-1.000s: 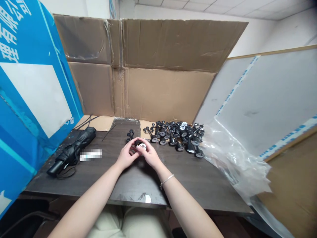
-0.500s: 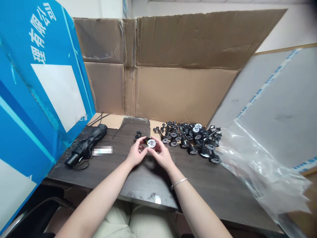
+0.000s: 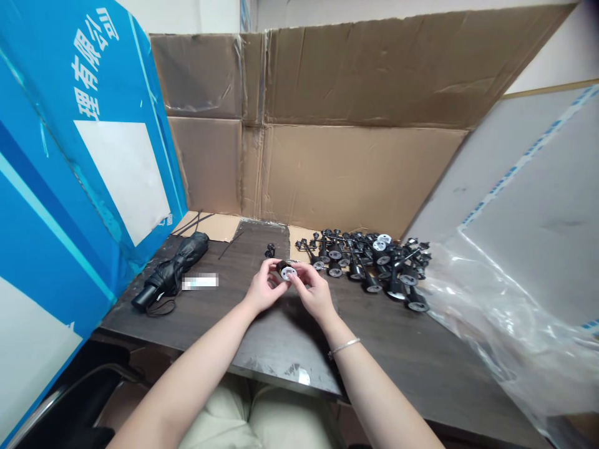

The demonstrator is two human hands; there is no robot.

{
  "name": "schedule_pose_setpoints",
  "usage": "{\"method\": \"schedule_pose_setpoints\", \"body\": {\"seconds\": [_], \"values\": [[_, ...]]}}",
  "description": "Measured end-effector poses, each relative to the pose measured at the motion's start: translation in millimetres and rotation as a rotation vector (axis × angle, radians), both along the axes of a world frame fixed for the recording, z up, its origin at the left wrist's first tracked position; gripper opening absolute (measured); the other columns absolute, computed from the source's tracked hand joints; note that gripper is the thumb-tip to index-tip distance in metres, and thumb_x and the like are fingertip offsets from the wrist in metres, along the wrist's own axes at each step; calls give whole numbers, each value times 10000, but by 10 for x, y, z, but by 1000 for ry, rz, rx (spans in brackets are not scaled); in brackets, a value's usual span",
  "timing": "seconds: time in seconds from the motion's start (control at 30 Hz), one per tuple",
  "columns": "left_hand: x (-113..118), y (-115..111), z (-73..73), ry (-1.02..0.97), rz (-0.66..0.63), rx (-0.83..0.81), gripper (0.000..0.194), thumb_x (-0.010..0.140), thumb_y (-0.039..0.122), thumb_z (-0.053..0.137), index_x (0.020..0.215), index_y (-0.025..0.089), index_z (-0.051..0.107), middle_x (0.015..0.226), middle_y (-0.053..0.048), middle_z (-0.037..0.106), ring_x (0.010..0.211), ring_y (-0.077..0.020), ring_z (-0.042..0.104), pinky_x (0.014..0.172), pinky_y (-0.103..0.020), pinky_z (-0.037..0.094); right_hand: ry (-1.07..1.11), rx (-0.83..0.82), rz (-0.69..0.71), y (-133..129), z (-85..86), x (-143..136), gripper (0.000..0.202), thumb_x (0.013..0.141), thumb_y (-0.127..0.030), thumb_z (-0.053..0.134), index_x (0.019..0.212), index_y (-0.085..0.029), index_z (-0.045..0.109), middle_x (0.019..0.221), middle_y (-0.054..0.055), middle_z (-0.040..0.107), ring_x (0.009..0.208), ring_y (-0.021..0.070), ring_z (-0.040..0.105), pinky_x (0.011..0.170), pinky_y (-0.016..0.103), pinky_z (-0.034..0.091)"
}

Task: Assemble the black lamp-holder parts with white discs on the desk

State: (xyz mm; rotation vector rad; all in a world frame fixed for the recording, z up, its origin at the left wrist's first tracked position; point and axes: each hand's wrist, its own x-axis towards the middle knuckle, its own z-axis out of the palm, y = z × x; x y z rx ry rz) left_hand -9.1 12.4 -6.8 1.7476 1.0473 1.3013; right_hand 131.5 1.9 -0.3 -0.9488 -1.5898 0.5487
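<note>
A round black part with a flat white end [image 3: 287,272] is pinched between the left hand [image 3: 264,289] and the right hand [image 3: 314,292]. Its white end is turned toward six o'clock, by the right thumb.

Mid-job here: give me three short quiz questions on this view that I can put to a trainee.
1. True or false: the left hand and the right hand both touch the black part with the white face.
2. Which wrist has a bracelet on it?
A) Left
B) Right
C) Neither
3. Fill in the blank: seen from the person's seat, the folded umbrella lies on the table to the ____ of the pile of black parts.

Key: 1 true; 2 B; 3 left.
</note>
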Motion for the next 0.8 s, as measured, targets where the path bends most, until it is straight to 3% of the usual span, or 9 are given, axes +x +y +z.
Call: {"method": "schedule_pose_setpoints", "body": {"seconds": [0.3, 0.8], "values": [[-16, 12, -35, 4, -9, -16, 448, 672, 255, 639, 1063, 197, 428, 963, -49, 574, 634, -85, 555, 520, -185, 423, 276, -190, 91, 37, -18, -19, 253, 690, -409, 630, 775, -189, 536, 704, 14, 579, 524, 104, 503, 473, 238, 434], [-15, -12, 6, 12, -8, -47, 445, 659, 300, 664, 1043, 189, 467, 901, -37, 582, 617, -81, 531, 543, -198, 432, 368, -258, 125, 33, 6, -36, 288, 636, -423, 675, 736, -177, 563, 636, -9, 559, 470, 79, 435, 423, 218, 365]]}}
